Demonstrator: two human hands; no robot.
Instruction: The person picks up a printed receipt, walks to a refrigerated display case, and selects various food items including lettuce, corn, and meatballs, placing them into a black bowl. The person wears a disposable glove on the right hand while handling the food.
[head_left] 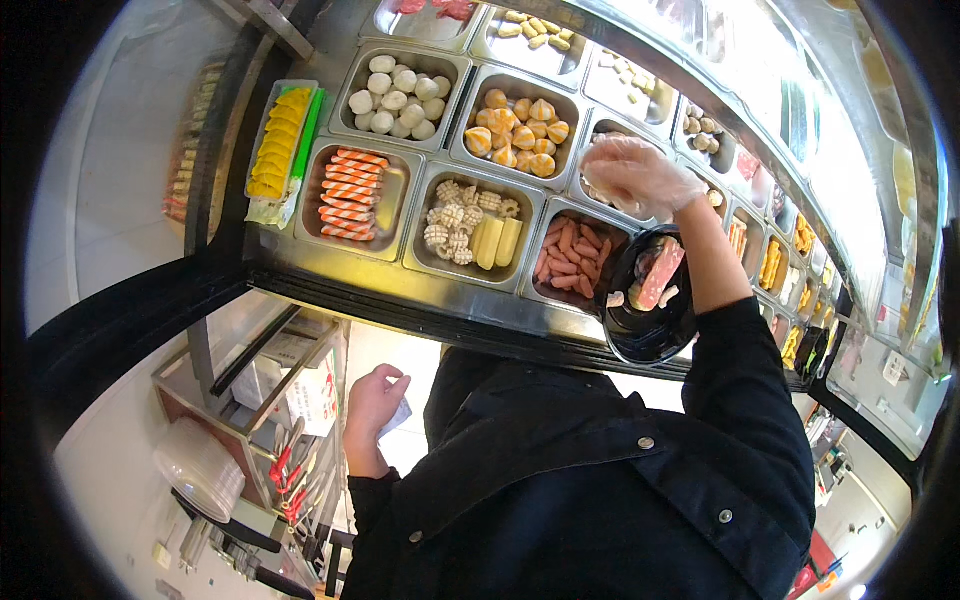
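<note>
My right hand (640, 175), in a clear plastic glove, reaches over a steel tray of whitish pieces (608, 205); its fingertips are hidden, so I cannot see whether they grip anything. Just below that wrist a black bowl (625, 345) sits at the counter's front edge, holding a pink, speckled piece of meat (660, 278) and small pale bits. My bare left hand (375, 405) hangs low in front of the counter, fingers curled round a pale paper slip (397, 418). Beside the bowl stands a tray of small pink sausages (572, 255).
Neighbouring trays hold corn pieces (460, 222), orange-and-white striped sticks (350, 195), white balls (398, 98) and orange-white balls (517, 130). A glass-and-metal guard (690, 75) curves above the far trays. At lower left, a shelf (225, 420) carries red-handled tools (287, 480).
</note>
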